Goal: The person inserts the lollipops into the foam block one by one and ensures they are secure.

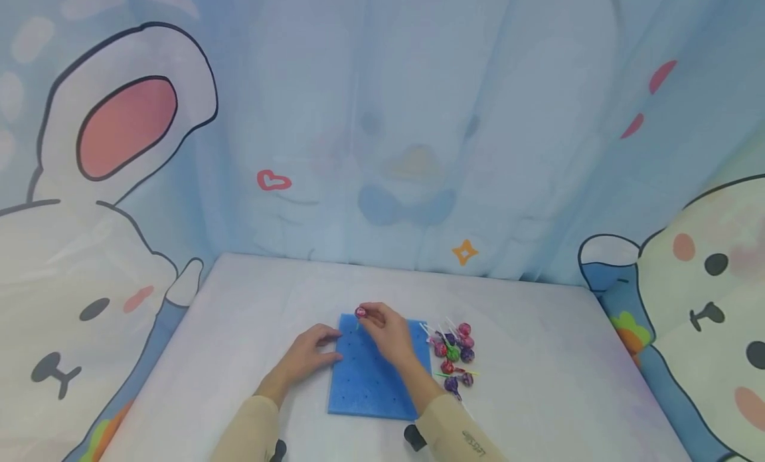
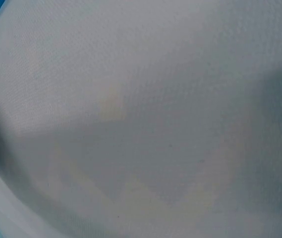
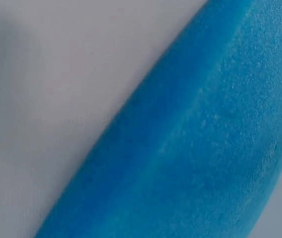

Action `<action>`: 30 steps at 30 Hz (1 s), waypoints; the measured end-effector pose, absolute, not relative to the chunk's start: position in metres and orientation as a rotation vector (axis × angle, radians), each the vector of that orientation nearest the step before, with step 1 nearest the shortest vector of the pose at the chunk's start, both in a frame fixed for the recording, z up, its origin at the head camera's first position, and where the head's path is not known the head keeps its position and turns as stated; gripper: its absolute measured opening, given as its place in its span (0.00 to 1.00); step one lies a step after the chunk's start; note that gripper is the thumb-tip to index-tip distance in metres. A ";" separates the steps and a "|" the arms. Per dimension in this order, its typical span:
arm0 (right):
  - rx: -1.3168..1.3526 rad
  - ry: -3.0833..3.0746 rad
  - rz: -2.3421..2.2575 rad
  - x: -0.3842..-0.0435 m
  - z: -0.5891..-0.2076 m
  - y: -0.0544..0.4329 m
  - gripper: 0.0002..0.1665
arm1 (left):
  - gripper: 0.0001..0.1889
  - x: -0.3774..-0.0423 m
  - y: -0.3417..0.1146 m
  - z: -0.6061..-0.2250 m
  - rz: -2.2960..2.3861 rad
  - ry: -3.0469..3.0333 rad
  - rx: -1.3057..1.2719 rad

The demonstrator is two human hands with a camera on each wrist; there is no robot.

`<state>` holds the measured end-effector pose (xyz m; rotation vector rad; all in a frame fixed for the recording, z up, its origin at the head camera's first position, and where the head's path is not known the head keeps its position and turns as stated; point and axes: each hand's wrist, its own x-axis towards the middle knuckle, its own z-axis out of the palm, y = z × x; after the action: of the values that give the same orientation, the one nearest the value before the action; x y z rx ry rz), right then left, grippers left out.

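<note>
A blue foam board [image 1: 358, 382] with small holes lies flat on the table in the head view. Over its far left part, my right hand [image 1: 388, 332] pinches a lollipop [image 1: 360, 312] with a dark red and pink wrapper. Its green stick points down toward the board; whether the tip is in a hole I cannot tell. My left hand [image 1: 307, 352] rests at the board's left edge, thumb and fingers apart. The right wrist view shows the foam board [image 3: 220, 144] close up. In the left wrist view there is mostly white cloth.
Several wrapped lollipops [image 1: 453, 353] in red, pink, purple and green lie in a loose pile just right of the board. The table [image 1: 538, 382] has a white cover. A pale blue curtain [image 1: 335, 117] with cartoon prints hangs behind it and at both sides.
</note>
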<state>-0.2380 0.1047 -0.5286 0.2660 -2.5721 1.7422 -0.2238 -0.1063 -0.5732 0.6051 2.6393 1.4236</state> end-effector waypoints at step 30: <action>0.298 -2.618 1.732 -0.238 -0.536 0.098 0.16 | 0.22 -0.225 -0.107 -0.574 1.437 2.646 0.640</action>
<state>-0.2381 0.0977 -0.5363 0.2984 -2.6178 1.7325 -0.2247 -0.1073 -0.5745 0.6401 2.6461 1.4370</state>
